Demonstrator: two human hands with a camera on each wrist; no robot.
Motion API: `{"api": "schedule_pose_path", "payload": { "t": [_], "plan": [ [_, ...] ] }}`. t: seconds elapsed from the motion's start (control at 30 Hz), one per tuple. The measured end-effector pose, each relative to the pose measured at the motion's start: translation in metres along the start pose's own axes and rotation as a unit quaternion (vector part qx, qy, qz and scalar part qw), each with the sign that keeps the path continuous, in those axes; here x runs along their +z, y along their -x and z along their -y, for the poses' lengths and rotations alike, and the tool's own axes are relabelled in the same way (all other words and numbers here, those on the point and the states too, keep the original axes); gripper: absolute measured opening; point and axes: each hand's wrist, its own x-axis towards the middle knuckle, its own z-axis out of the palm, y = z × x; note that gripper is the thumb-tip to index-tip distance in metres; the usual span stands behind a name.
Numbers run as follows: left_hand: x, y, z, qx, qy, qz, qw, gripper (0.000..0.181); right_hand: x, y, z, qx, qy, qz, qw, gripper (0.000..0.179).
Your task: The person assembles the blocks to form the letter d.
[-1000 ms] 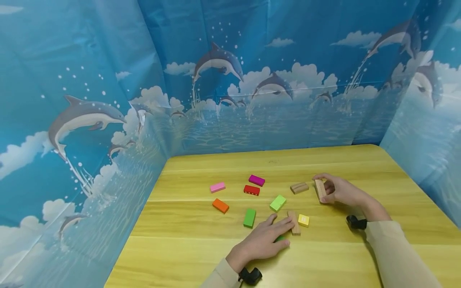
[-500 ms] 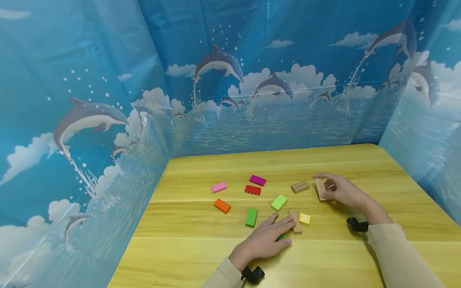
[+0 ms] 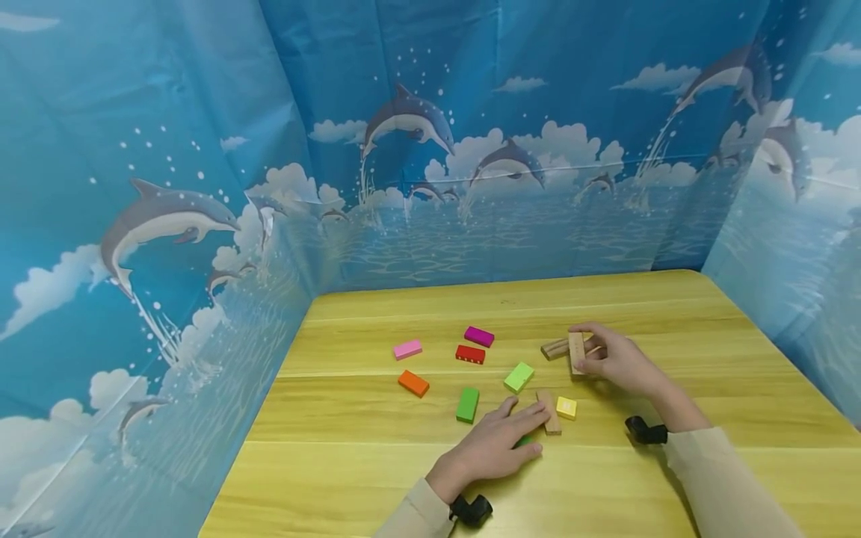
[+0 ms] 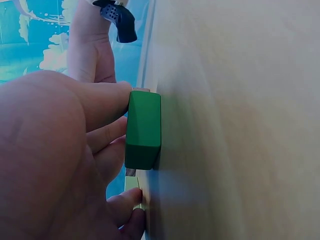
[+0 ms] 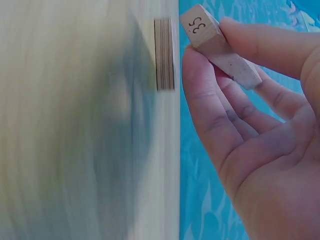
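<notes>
In the head view my right hand (image 3: pixel 620 364) pinches a plain wooden block (image 3: pixel 576 351) between thumb and fingers. The right wrist view shows this wooden block (image 5: pixel 216 42) tilted, off the table, with "35" on its end. Beside it lies a grooved wooden block (image 3: pixel 554 349), its right end overlapped by the held one. My left hand (image 3: pixel 489 446) lies low with fingers spread, fingertips at another wooden block (image 3: pixel 550 418). Under its palm side is a green block (image 4: pixel 144 125), mostly hidden in the head view; the thumb lies along it in the left wrist view.
Yellow (image 3: pixel 566 407), lime (image 3: pixel 519 378), green (image 3: pixel 467 405), red (image 3: pixel 470 355), magenta (image 3: pixel 479 336), pink (image 3: pixel 407 350) and orange (image 3: pixel 413 383) blocks lie scattered on the wood-grain table (image 3: pixel 303 463). A dolphin-print curtain (image 3: pixel 430 217) stands behind the table.
My right hand has moved left with the wooden block, up to the grooved one. The left hand and the blocks on the table have stayed put.
</notes>
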Motion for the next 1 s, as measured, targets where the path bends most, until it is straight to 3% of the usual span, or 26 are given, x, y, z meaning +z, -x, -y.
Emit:
{"api": "schedule_pose_path", "payload": {
  "t": [0.57, 1.0],
  "plan": [
    [0.002, 0.000, 0.001, -0.003, 0.002, 0.000, 1.0000, 0.052, 0.036, -0.017, 0.012, -0.011, 0.003, 0.046, 0.9989, 0.060],
    [0.001, -0.001, 0.001, -0.003, -0.007, -0.002, 1.0000, 0.052, 0.045, -0.027, 0.015, -0.021, 0.012, 0.079, 0.9966, 0.055]
  ]
}}
